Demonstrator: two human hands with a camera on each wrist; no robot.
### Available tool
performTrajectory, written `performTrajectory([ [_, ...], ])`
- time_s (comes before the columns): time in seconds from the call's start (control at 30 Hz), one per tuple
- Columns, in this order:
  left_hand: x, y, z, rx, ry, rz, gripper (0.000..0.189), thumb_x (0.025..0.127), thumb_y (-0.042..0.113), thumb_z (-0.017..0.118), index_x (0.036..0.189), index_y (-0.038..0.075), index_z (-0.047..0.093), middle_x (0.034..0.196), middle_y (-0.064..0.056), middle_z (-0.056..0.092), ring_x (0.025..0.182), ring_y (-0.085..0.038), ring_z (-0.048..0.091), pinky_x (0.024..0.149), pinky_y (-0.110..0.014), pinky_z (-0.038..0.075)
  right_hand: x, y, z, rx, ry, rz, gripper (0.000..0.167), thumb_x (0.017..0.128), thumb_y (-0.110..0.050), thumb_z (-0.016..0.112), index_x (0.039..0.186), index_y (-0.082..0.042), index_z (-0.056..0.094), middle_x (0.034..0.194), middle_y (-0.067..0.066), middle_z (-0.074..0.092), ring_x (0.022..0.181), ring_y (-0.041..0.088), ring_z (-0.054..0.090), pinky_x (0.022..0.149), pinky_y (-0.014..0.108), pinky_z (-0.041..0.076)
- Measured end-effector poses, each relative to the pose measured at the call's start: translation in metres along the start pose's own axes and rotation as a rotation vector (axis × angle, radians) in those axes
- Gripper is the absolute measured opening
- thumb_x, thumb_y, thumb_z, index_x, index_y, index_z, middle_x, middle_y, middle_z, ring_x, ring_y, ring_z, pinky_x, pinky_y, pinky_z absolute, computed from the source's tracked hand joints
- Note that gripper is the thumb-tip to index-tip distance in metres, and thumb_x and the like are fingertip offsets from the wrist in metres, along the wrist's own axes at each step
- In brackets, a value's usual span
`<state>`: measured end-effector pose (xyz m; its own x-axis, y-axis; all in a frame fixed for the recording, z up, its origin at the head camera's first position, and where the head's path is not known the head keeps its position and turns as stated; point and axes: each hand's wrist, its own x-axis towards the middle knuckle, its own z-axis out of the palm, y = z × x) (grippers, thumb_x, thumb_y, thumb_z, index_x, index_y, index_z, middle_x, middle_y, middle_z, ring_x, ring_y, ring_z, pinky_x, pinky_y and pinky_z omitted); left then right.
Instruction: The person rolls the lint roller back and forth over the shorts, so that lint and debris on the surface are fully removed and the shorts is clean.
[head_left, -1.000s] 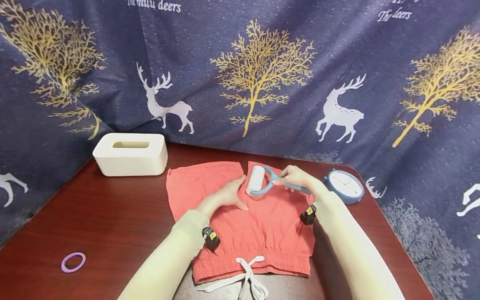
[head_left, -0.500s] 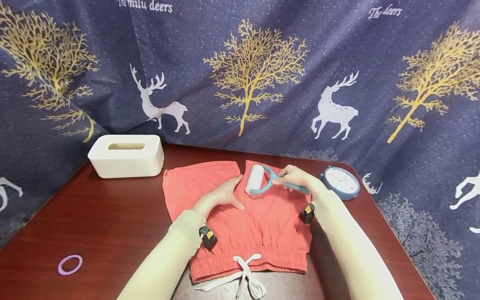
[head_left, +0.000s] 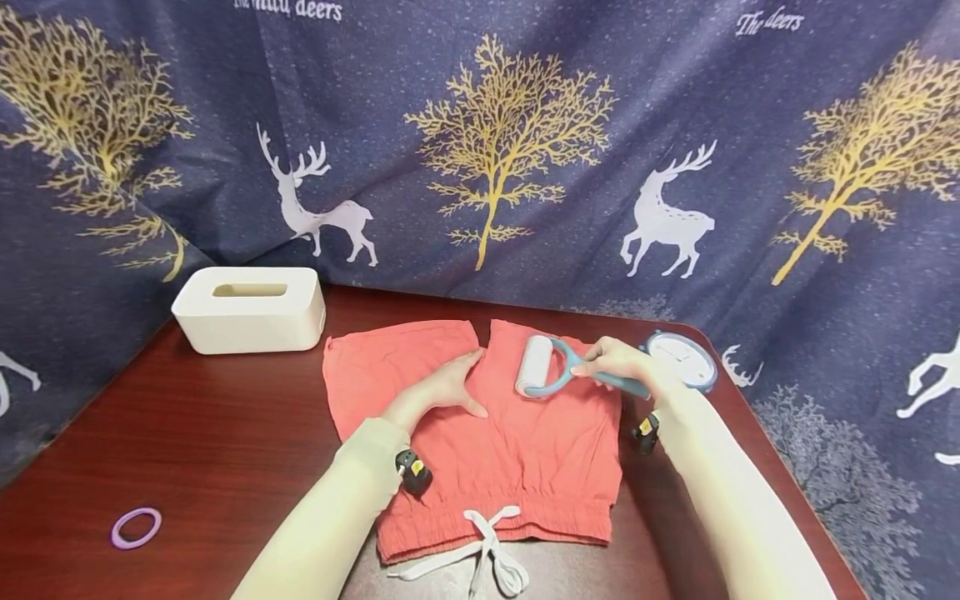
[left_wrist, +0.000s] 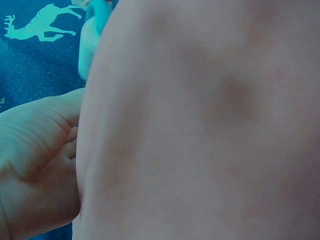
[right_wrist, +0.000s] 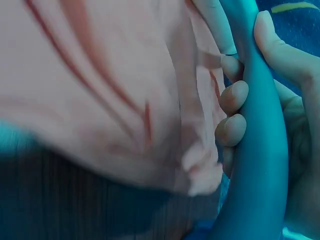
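Coral-red shorts [head_left: 525,450] with an elastic waistband and a white drawstring lie spread on the table, legs toward the back. My right hand [head_left: 617,360] grips the blue handle of a lint roller [head_left: 536,367], whose white roll rests over the right leg of the shorts. In the right wrist view, the fingers [right_wrist: 234,97] curl round the handle [right_wrist: 260,145]. My left hand [head_left: 444,390] lies with fingers stretched on the shorts, near the split between the legs. Fabric fills most of the left wrist view, hiding part of the left hand [left_wrist: 40,160].
A white tissue box [head_left: 251,321] stands at the back left of the brown table [head_left: 225,450]. A round blue-rimmed clock [head_left: 682,360] lies just beyond the right hand. At the front left is a purple ring [head_left: 136,528]. A patterned curtain [head_left: 420,150] hangs behind.
The right hand has moved the lint roller to the right across the shorts' leg. My left hand stays in place on the fabric. The head view has shifted slightly.
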<state>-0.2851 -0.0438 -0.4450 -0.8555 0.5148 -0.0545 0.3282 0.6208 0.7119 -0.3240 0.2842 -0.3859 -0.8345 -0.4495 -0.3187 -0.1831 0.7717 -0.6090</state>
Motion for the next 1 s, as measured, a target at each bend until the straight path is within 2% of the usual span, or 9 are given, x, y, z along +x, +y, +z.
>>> performTrajectory([
  [0.37,0.0,-0.003,0.0,0.01,0.005,-0.012,0.112,0.069,0.024,0.09,0.153,-0.003,0.021,0.159,-0.021,0.025,0.149,-0.033,0.023,0.121,-0.043,0.021,-0.024,0.021,-0.009,-0.003,-0.007,-0.003,0.032,0.091,-0.026,0.067,0.083,0.004,0.071,0.053,-0.003,0.053,0.046,0.012,0.052,0.049,0.028,0.048],
  [0.57,0.002,-0.001,0.002,-0.002,0.001,-0.015,0.112,0.069,0.025,0.089,0.154,-0.003,0.021,0.16,-0.02,0.025,0.149,-0.032,0.022,0.121,-0.043,0.021,-0.036,0.03,-0.011,-0.019,0.012,0.042,0.034,0.091,-0.031,0.068,0.081,0.001,0.071,0.055,0.0,0.055,0.048,0.013,0.052,0.05,0.029,0.047],
  [0.77,0.003,0.0,0.001,-0.011,0.003,-0.01,0.112,0.069,0.024,0.089,0.154,-0.003,0.021,0.16,-0.021,0.025,0.149,-0.032,0.022,0.121,-0.043,0.02,-0.054,0.04,-0.014,-0.012,0.027,0.055,0.035,0.091,-0.028,0.068,0.082,0.005,0.069,0.057,0.002,0.056,0.05,0.014,0.054,0.05,0.03,0.049],
  [1.0,0.001,-0.001,0.0,-0.018,0.007,-0.007,0.111,0.068,0.023,0.089,0.153,-0.005,0.022,0.159,-0.022,0.026,0.148,-0.034,0.023,0.121,-0.044,0.021,-0.07,0.051,-0.018,0.038,0.001,0.049,0.034,0.092,-0.024,0.066,0.084,0.009,0.067,0.057,0.0,0.054,0.049,0.012,0.053,0.049,0.029,0.049],
])
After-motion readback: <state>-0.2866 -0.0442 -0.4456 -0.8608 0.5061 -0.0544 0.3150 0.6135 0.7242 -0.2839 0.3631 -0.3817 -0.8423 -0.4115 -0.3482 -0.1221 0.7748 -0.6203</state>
